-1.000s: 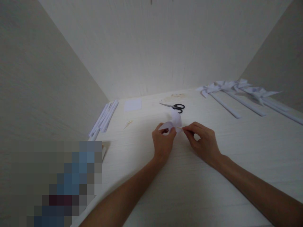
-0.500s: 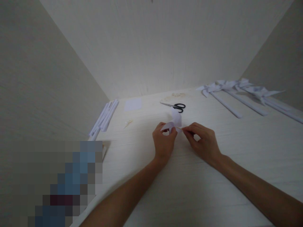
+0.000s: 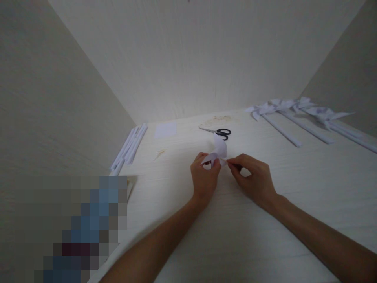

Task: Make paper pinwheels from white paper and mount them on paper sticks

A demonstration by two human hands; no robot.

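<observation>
My left hand (image 3: 205, 179) is closed on a white paper pinwheel (image 3: 220, 146), its thumb pressed near the centre and the blades curling up around it. Just to the right, my right hand (image 3: 253, 173) pinches a thin wooden toothpick (image 3: 223, 159) between thumb and fingers. The toothpick points left to the pinwheel's middle; whether its tip has gone through the paper I cannot tell. Scissors (image 3: 224, 131) with black handles lie on the table just beyond the pinwheel.
Several toothpicks (image 3: 160, 152) and a white paper square (image 3: 165, 129) lie left of the scissors. Rolled paper sticks (image 3: 129, 145) are stacked at the far left. Several pinwheels on paper sticks (image 3: 282, 105) lie at the back right. Small brownish bits (image 3: 222, 118) are scattered near the back wall.
Both hands and the pinwheel have shifted very slightly to the right. Both grips stay the same, and the things on the table have not moved.
</observation>
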